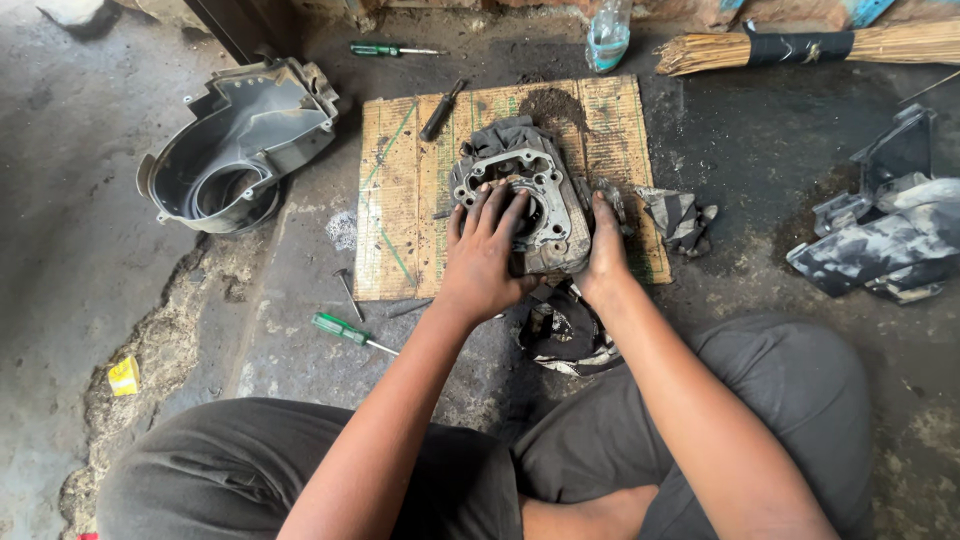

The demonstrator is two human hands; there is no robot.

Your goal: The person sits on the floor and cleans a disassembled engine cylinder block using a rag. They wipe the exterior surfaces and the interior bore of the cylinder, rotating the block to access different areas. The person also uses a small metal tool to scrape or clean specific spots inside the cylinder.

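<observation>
Grimy metal engine cylinder block point(520, 205) sits on a dark rag point(505, 135) near the middle of a worn wooden board point(400, 200) on the concrete floor; left hand point(482, 255) lies flat on its top face, fingers spread over the bore, while right hand point(604, 250) is pressed against its right side, hands apart, block steadied between them. Around it: grey plastic fan cover point(235, 140) well to the left, green-handled screwdriver point(345, 330) near the board's lower left corner, second one point(385, 49) above the board, broom point(810, 45) top right
</observation>
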